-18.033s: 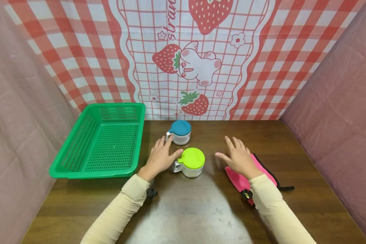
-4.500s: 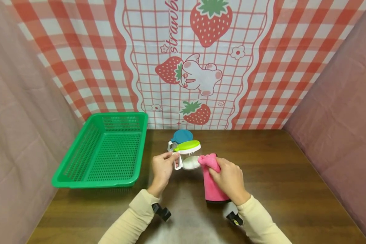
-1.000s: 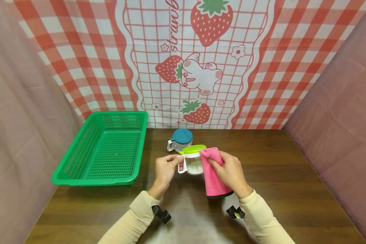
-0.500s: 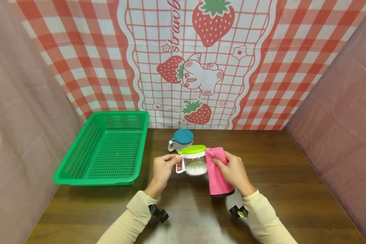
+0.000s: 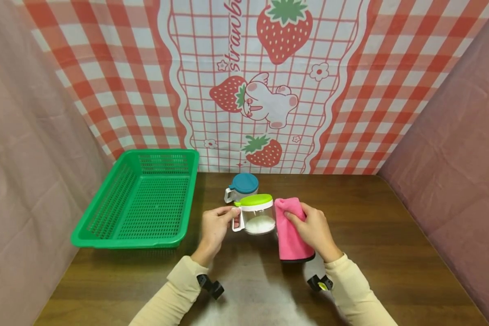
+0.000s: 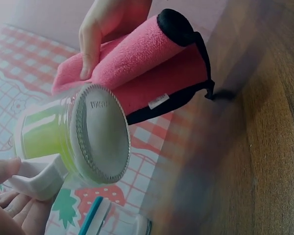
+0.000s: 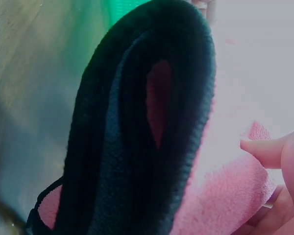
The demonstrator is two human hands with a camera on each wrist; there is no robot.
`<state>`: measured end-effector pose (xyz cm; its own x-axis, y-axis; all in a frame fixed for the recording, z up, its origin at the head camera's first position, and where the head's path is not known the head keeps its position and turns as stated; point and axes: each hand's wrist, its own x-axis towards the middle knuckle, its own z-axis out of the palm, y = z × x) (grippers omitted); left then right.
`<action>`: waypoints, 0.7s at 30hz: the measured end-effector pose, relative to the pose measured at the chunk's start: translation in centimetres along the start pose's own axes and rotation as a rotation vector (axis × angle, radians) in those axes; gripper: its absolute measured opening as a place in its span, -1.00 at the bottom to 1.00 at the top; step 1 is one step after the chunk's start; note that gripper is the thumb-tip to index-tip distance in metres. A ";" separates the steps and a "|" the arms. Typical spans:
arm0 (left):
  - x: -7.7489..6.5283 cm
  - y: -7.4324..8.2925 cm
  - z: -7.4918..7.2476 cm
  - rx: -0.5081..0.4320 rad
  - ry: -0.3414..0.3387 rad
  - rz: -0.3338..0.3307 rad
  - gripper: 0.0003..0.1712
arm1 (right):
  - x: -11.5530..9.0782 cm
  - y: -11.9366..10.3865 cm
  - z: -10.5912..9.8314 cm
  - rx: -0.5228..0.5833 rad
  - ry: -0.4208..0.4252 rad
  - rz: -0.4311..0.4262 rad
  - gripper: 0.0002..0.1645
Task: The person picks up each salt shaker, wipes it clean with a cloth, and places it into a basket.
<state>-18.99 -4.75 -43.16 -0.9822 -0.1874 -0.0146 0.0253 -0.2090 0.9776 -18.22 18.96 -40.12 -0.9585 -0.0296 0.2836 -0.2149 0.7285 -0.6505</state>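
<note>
One clear jar [image 5: 261,213] with a lime-green lid [image 5: 256,199] is raised off the table [image 5: 371,235], roughly upright, some white contents [image 5: 259,224] lying at its bottom. Its single white handle [image 5: 237,220] is pinched between the thumb and fingers of the left hand [image 5: 215,227], so the jar's body sits just to the right of that grip, its ribbed base showing in the left wrist view. One pink cloth [image 5: 289,235], folded over and edged in black, hangs from the right hand [image 5: 314,228], whose thumb and fingers clasp it near its upper part; the cloth is just beside the jar's right wall, and whether the two touch I cannot tell. Behind the raised jar stands a second jar, with a blue lid [image 5: 245,183] and its own white handle [image 5: 228,195], making two jars in all. Well to the left is one green basket [image 5: 152,206]. Two cream sleeves [image 5: 173,292] reach in, each with one black device [image 5: 210,286] at the wrist. A checked backdrop [image 5: 146,108] behind bears three printed strawberries
</note>
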 end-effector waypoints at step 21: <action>-0.1 -0.4 0.5 0.024 0.078 -0.014 -0.76 | -1.1 -4.0 0.1 -0.062 0.115 -0.205 -0.67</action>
<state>-19.01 -4.14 -43.48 -0.9648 -0.2592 -0.0439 0.0063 -0.1897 0.9818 -16.37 15.98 -37.90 -0.8677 -0.1055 0.4858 -0.3874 0.7559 -0.5277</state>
